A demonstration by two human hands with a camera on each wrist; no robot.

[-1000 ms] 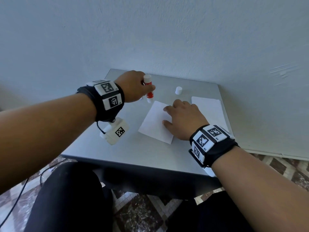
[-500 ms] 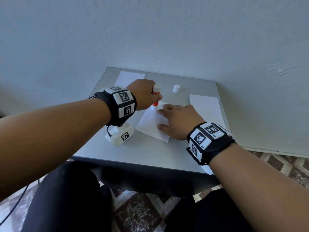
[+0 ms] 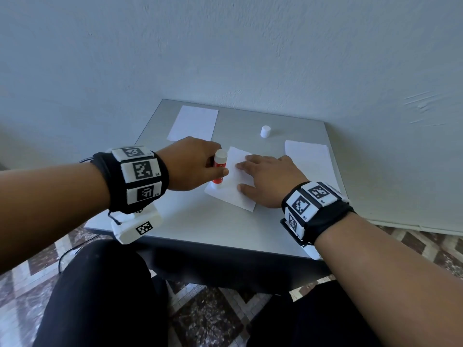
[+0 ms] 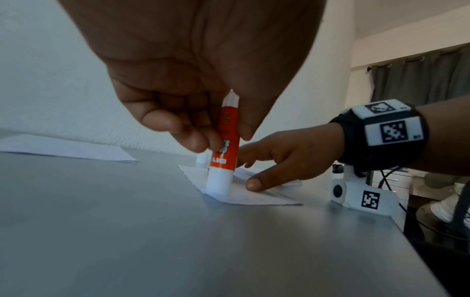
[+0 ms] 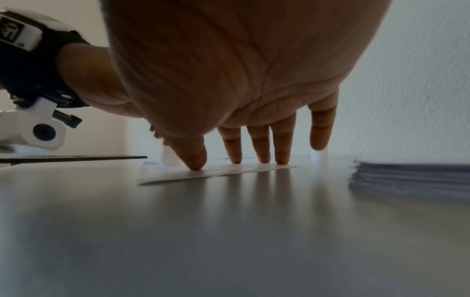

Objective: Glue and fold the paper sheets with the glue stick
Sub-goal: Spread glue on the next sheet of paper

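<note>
A white paper sheet [image 3: 231,187] lies at the middle of the grey table [image 3: 200,221]. My left hand [image 3: 193,164] grips a red and white glue stick [image 3: 219,169], upright with its lower end on the sheet's near left corner; the left wrist view shows the glue stick [image 4: 223,152] pinched between fingers and thumb over the sheet [image 4: 254,198]. My right hand [image 3: 265,179] lies flat on the sheet's right part. In the right wrist view its straight fingertips [image 5: 263,159] press the sheet [image 5: 203,173], with the glue stick [image 5: 169,156] just behind the thumb.
A stack of white sheets [image 3: 310,161] sits at the table's right side, seen also as the stack [image 5: 406,174] in the right wrist view. A single sheet [image 3: 193,123] lies at the back left. The white cap [image 3: 265,131] stands at the back middle. A wall rises behind.
My left hand has drawn the glue stick from the sheet's far left corner toward me along its left edge. The right hand has stayed pressed on the sheet.
</note>
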